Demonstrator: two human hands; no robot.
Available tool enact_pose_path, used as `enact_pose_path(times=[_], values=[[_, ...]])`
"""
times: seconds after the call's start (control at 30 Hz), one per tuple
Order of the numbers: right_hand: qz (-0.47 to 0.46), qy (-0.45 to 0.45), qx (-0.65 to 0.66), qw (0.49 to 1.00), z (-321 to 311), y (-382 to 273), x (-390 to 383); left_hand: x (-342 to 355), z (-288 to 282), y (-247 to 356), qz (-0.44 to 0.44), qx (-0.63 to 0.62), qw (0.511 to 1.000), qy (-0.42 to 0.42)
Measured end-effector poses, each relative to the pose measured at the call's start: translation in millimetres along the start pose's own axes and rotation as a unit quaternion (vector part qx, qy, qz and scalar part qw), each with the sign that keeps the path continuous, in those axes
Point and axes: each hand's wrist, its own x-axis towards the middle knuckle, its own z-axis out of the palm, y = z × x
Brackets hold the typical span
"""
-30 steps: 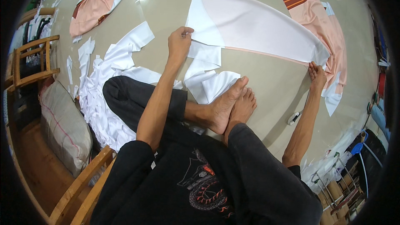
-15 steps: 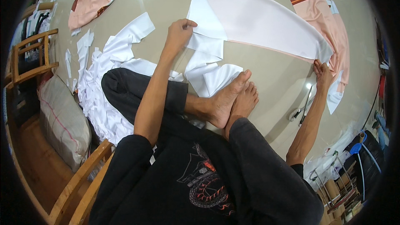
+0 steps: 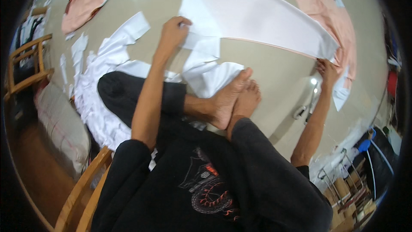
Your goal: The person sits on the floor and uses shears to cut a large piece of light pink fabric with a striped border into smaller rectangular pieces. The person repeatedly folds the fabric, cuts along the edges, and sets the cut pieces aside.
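The left hand and right hand each pinch a near corner of the large white fabric panel spread flat on the floor. Since a second ago both have slid farther apart, drawing its near edge taut. White offcuts lie by the feet.

Black short-sleeved shirt with red-grey print, dark trousers, bare feet, bare forearms

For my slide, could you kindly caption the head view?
Seated on the floor, left hand and right hand hold a white fabric panel's corners.
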Motion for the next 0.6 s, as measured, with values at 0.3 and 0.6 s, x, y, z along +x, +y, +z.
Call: enact_pose_path(times=[0.3,0.6], values=[[-0.012,0.101,0.051,0.993,44.5,-9.6,-20.6,1.1,-9.9,35.3,-0.205,-0.111,0.966,-0.106],[-0.006,0.203,0.157,0.967,46.3,-20.7,-35.0,5.3,-18.0,52.0,-0.245,-0.236,0.939,-0.054]])
